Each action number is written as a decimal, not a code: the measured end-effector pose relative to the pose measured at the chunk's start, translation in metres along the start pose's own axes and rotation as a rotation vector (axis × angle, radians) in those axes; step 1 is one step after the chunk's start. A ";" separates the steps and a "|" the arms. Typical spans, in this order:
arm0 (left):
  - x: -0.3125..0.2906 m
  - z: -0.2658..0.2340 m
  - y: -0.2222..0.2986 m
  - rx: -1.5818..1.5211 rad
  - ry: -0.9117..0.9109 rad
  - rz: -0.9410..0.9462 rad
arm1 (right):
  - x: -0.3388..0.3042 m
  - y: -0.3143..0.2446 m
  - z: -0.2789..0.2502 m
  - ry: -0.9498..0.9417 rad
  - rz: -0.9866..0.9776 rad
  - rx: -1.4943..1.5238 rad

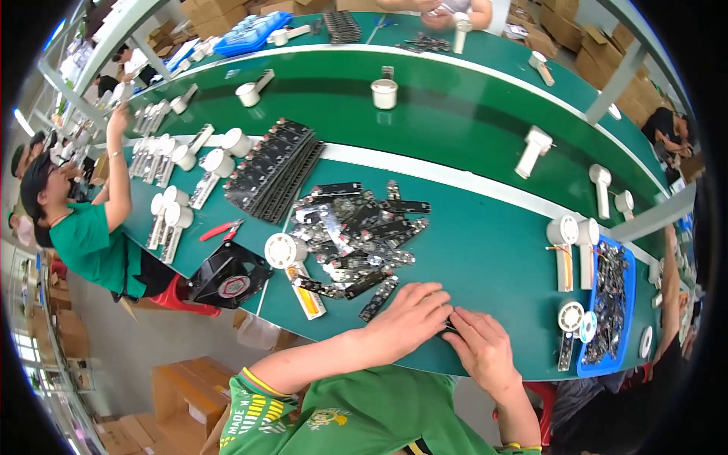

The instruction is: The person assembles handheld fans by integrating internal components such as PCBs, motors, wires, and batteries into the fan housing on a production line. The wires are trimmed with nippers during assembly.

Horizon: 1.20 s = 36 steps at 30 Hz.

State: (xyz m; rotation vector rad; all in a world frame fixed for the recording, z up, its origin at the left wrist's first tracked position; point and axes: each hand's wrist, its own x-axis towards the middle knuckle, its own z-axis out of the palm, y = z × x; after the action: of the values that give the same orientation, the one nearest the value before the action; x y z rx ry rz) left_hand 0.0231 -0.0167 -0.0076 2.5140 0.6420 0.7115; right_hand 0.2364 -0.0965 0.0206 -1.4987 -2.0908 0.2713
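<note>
My left hand (409, 320) and my right hand (483, 347) meet low over the bench, near its front edge. Their fingers are closed around a small dark piece (450, 327), mostly covered by the fingertips, so its kind does not show. Just beyond my left hand lies a loose pile of narrow black circuit boards (364, 227). One single board (378, 298) lies close to my left wrist. To the left of the pile's near end rests a white handheld fan (282, 250), its handle open with a yellow-orange part inside.
Stacked board panels (273, 174) and several fans stand left, beside red-handled pliers (221, 230) and a black cooling fan (230, 277). At right sits a blue tray (626, 303) of small parts, with fans alongside. Beyond lies a green conveyor belt (455, 114). A co-worker (95, 220) sits left.
</note>
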 end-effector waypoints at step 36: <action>-0.107 -0.100 0.032 -0.329 1.067 -0.430 | 0.039 -0.070 0.025 -0.221 0.046 0.873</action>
State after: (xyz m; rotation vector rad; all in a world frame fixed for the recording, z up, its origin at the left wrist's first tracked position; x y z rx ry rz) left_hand -0.1060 -0.0711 0.0470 1.4648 1.2155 1.7900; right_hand 0.1577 -0.0818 0.0445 -0.9949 -1.7084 1.2276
